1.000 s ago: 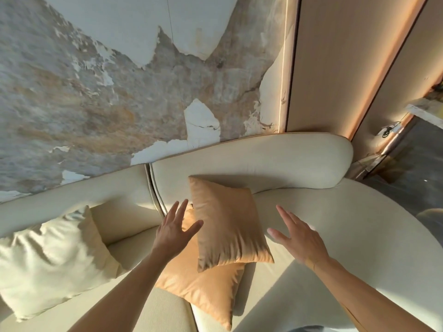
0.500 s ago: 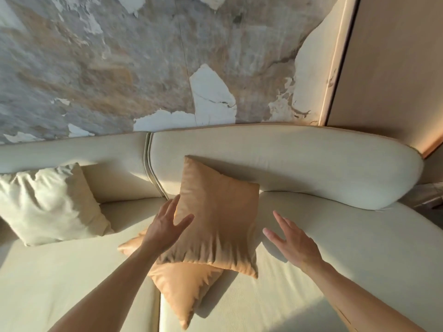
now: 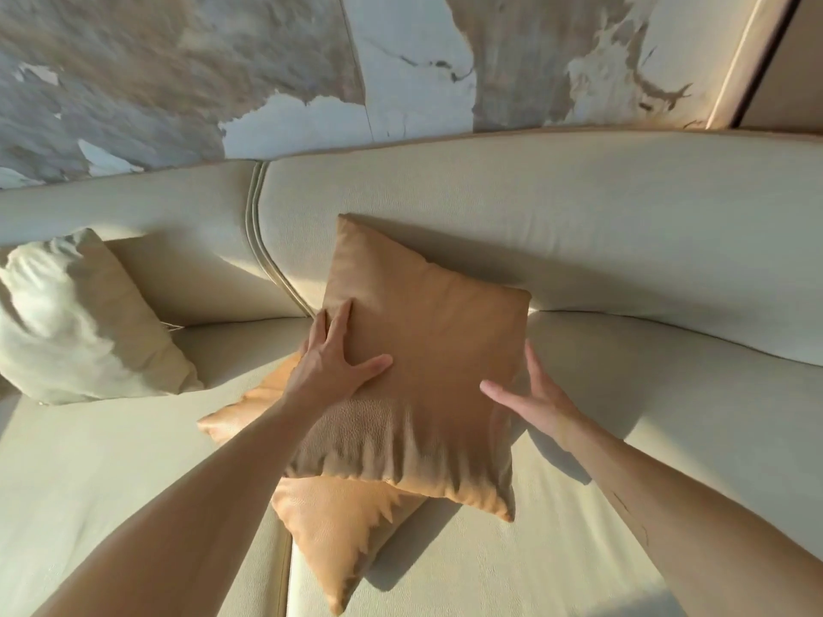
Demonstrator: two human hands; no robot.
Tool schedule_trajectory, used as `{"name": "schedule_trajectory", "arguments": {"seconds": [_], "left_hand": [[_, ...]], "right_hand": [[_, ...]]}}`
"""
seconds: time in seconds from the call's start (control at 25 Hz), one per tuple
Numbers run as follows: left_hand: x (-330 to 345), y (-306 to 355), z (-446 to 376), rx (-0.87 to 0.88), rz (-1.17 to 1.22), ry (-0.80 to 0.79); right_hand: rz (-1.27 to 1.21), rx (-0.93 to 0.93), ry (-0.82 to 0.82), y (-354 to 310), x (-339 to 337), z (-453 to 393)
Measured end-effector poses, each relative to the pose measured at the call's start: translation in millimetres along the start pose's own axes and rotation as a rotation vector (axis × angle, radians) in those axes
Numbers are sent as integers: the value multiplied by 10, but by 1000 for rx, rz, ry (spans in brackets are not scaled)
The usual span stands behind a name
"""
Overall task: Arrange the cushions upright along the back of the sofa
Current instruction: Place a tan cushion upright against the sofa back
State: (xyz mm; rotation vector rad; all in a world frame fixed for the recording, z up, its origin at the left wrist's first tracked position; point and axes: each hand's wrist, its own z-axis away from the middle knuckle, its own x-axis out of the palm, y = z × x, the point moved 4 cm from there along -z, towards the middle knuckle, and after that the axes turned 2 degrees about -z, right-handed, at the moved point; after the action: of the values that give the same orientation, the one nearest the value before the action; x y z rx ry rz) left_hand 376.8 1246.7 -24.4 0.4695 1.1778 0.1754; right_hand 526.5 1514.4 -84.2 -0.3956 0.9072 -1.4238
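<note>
- Head view: my left hand (image 3: 332,362) lies flat on the top tan cushion (image 3: 427,385), fingers straight and spread, thumb out to the right. Pressing on the cover, gripping nothing.
- My right hand (image 3: 530,398) sits at that cushion's right edge, fingers straight and loosely spread, thumb toward the face. Cannot tell if it touches the edge yet; it has hold of nothing.
- Top tan cushion: leaning back, its far corner against the sofa backrest (image 3: 579,224), its near edge resting on the second tan cushion (image 3: 338,532), which lies flat on the seat (image 3: 579,549) beneath it.
- Key relation: the cushion sits between my two hands, left on its left part of the face, right at its right side. It runs diagonally (far corner up-left, near corner down-right), so it is rotated as well as tilted.
- Nearer hand: the left, already in contact. The right looks just beside the edge.
- Judgement: next move needs both hands to close on opposite sides, lift it clear of the lower cushion, square it and stand it against the backrest.
- Cream cushion (image 3: 84,322) at left already leans on the backrest, well apart from my hands.
- Risk, as I see it: the lower cushion may drag along when the top one lifts.
</note>
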Motion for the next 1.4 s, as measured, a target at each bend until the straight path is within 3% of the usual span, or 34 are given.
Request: {"name": "schedule_trajectory", "arguments": {"seconds": [0.16,0.56,0.88,1.12,1.4], "left_hand": [[78,-186,-141,-11,100,-42],[-241,59,-28,107,131,-55],[-40,1100,188,326,189,-14],[642,2020,283,364,197,-23],[1397,2750,151,397,136,40]], "right_hand": [[-216,46,5,45,176,-322],[-217,-61,29,-280,148,-34],[-168,-163,331,-182,-952,515],[4,-251,523,97,-2019,696],[105,-265,667,521,-2746,503]]}}
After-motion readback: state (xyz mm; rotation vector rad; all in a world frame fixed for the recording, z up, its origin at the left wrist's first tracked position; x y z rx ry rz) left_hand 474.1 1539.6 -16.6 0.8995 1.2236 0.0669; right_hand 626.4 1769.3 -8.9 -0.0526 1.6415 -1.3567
